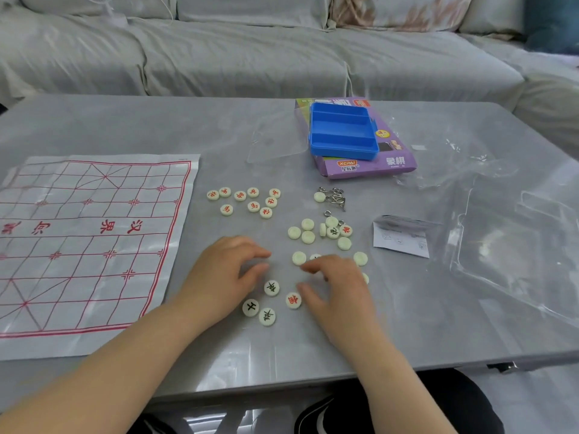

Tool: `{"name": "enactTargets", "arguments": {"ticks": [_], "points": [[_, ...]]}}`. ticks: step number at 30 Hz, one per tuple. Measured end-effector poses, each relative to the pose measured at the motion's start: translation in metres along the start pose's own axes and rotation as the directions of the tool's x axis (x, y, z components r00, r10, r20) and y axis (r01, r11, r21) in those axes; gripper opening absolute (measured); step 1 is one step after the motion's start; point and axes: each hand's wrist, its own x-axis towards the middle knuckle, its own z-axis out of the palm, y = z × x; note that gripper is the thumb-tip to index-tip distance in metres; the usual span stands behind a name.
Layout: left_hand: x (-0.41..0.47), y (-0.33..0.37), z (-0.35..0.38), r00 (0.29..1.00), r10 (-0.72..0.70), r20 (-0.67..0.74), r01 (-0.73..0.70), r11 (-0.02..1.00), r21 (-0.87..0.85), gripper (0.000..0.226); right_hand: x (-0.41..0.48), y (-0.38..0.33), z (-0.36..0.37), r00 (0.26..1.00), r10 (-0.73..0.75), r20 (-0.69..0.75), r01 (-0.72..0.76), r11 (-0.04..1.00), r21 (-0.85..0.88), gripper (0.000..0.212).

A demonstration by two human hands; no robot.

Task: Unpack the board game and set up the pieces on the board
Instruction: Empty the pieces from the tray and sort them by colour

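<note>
A plastic board sheet [94,245] with a red grid lies flat on the left of the table. Round cream pieces lie loose to its right: a red-lettered group [247,200] further back, a mixed, mostly face-down cluster [322,233] to the right, and a few near pieces, three dark-lettered [271,288] and one red-lettered [293,300], between my hands. My left hand [225,274] hovers just left of the near pieces, fingers relaxed and holding nothing. My right hand [336,286] is over the table beside them with fingers loosely spread. It partly covers two pieces.
An empty blue tray [343,133] rests on the purple game box [369,166] at the back. A clear lid [275,139] lies to their left. Metal wire puzzles [335,195], a folded leaflet [401,239] and crumpled clear wrap [507,239] lie at the right. A sofa stands behind the table.
</note>
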Motion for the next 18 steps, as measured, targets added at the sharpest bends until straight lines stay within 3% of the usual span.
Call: {"name": "enactTargets", "arguments": {"ticks": [2,9,13,16,18], "points": [[0.019,0.010,0.002,1.000,0.026,0.009,-0.026,1.000,0.000,0.027,0.016,0.009,-0.013,0.998,0.050,-0.024,-0.050,0.999,-0.019,0.022],[0.090,0.038,0.037,0.977,0.075,0.197,-0.113,0.976,0.188,0.042,0.061,0.040,-0.021,0.989,0.107,-0.104,-0.122,0.981,-0.152,0.026],[0.105,0.037,0.051,0.962,0.128,0.242,-0.201,0.930,0.306,0.036,0.056,0.052,-0.009,0.980,0.090,-0.176,-0.113,0.986,-0.121,0.027],[0.101,0.029,0.053,0.964,0.181,0.194,-0.218,0.957,0.191,0.031,0.058,0.053,-0.008,0.981,0.112,-0.158,-0.132,0.984,-0.119,0.027],[0.089,0.024,0.046,0.965,0.224,0.138,-0.233,0.971,0.047,0.027,0.058,0.050,-0.007,0.986,0.045,-0.162,-0.071,0.986,-0.153,0.023]]}}
